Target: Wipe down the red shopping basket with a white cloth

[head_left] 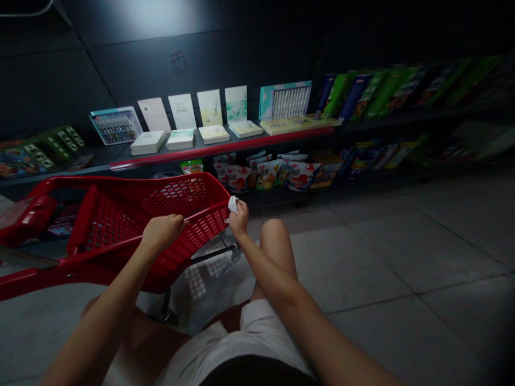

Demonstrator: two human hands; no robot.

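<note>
Red basket (177, 195), long axis left-right, front end at cloth (233, 204)

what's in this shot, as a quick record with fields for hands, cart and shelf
place: dim shop aisle, tiled floor
left hand: closed over the near rim of the red cart
right hand: holds a white cloth against the cart's right corner
cart: tilted, mesh basket, nothing visible inside
shelf: notebooks on top, snack bags below
</note>
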